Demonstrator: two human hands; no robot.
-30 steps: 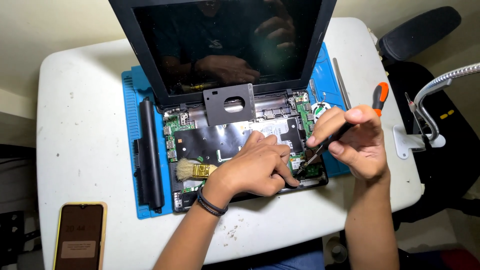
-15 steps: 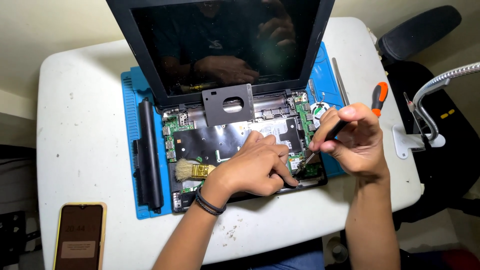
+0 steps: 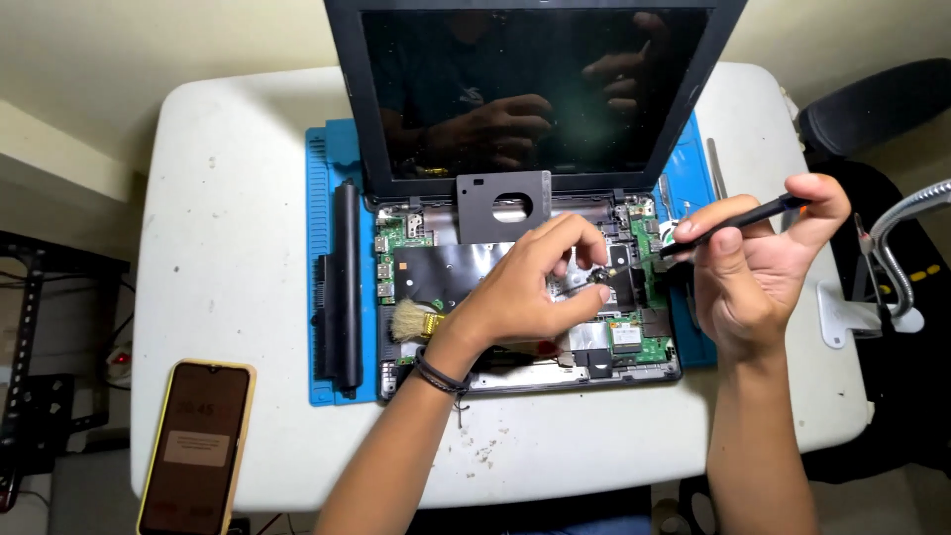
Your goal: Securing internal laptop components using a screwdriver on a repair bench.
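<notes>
From the head view, the left hand is pinching a small dark part with fingertips above the opened laptop, near the middle of its bare board. The right hand is gripping a black screwdriver just right of the laptop. A small brush is lying on the laptop's left part. A long black battery is resting left of the laptop, and a phone farther left.

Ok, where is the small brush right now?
In the head view, the brush lies on the opened laptop, at its left side, just left of the left hand and right of the long black battery.
</notes>
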